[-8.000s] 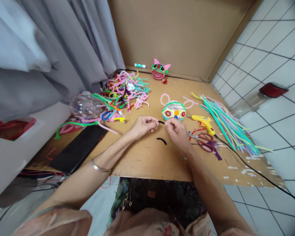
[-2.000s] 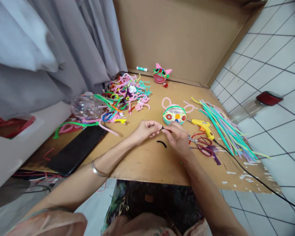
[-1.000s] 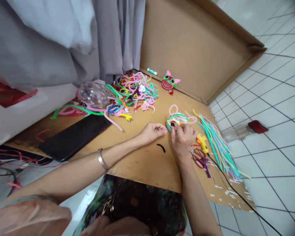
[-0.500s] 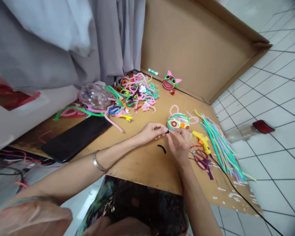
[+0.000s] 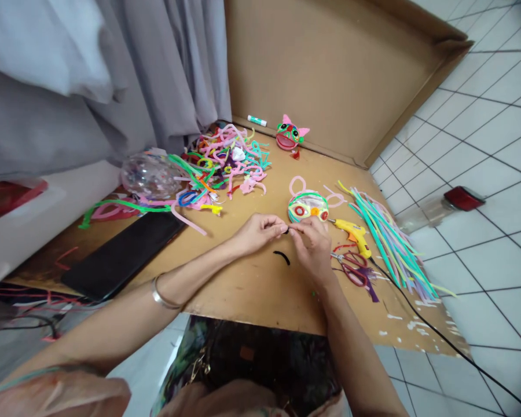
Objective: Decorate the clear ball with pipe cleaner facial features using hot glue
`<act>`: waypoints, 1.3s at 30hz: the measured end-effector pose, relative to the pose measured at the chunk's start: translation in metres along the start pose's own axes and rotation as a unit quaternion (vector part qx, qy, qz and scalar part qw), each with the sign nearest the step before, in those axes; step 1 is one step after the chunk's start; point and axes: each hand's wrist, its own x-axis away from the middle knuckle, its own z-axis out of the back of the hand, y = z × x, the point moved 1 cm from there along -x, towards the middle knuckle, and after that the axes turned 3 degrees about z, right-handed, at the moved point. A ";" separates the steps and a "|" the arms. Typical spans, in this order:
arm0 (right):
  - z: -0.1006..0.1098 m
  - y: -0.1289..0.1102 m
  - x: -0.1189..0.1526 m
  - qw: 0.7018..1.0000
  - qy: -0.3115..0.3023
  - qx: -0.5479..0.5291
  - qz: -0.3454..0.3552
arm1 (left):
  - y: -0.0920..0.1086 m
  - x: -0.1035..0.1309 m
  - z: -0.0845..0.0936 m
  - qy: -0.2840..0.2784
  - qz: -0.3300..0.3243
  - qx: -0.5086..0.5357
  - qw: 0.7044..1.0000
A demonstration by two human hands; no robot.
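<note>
My left hand (image 5: 263,231) and my right hand (image 5: 313,244) meet above the table, fingertips pinched together on a small black piece of pipe cleaner (image 5: 286,231), mostly hidden by the fingers. A second black piece, a short curved strip (image 5: 282,256), lies on the table just below them. Right behind my right hand sits a round face craft (image 5: 307,200) with green and white bands, red-ringed eyes, an orange nose and pink pipe-cleaner loops. To its right rest a yellow glue gun (image 5: 351,234) and red-handled scissors (image 5: 354,272).
Colourful pipe-cleaner scraps (image 5: 234,159) pile up at the back left, beside a clear plastic bag (image 5: 150,174). A black tablet-like slab (image 5: 124,255) lies at left. Straight pipe cleaners (image 5: 391,243) lie at right, near the glue gun's cord (image 5: 417,313). A finished-looking face craft (image 5: 289,133) stands by the cardboard wall (image 5: 312,69).
The camera view has shifted, so the table items appear slightly further left. Both hands stay together, fingers moved a little around the black piece.
</note>
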 end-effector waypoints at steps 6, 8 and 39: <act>0.000 0.000 0.001 0.998 -0.033 0.042 0.033 | -0.001 -0.001 0.001 -0.003 -0.011 -0.070 0.997; 0.000 0.000 0.001 0.996 -0.046 0.056 0.050 | -0.001 -0.001 0.002 -0.003 -0.027 -0.115 0.993; -0.022 -0.012 0.010 0.997 0.065 0.005 -0.027 | -0.007 0.003 -0.024 0.145 0.041 0.205 0.967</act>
